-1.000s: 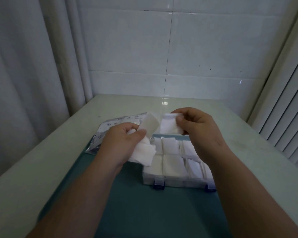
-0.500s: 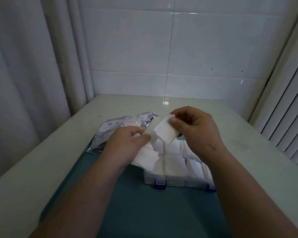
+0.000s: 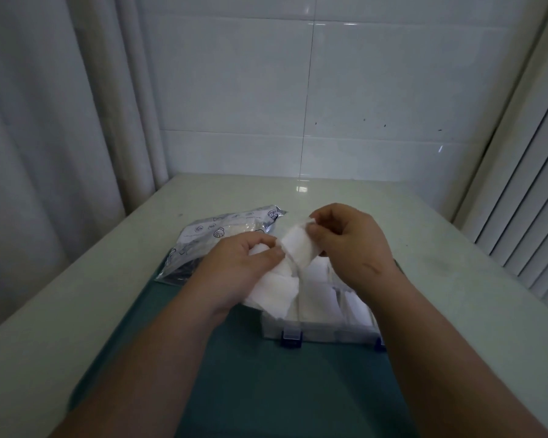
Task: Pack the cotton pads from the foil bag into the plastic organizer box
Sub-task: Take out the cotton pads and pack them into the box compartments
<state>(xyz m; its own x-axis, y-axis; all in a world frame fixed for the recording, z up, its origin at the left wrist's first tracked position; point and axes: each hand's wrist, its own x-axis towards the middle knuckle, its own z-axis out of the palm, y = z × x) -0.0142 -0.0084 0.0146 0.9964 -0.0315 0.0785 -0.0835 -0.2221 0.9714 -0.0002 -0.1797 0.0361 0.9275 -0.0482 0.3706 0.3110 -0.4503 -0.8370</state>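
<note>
My left hand (image 3: pixel 241 267) grips a loose stack of white cotton pads (image 3: pixel 274 294) above the left end of the clear plastic organizer box (image 3: pixel 326 335). My right hand (image 3: pixel 350 245) pinches one folded cotton pad (image 3: pixel 299 249) by its top edge, right beside my left thumb. White pads fill the box compartments that show, and my hands hide the far part of the box. The silver foil bag (image 3: pixel 217 238) lies behind my left hand, partly on the mat.
The box and bag sit on a teal mat (image 3: pixel 250 374) on a pale table (image 3: pixel 76 289). The box front has two blue latches (image 3: pixel 291 336). A curtain hangs at the left, a tiled wall stands behind, and blinds hang at the right.
My right hand has brought its pad down and left, close to my left thumb. The left hand has kept its stack and shifted slightly.
</note>
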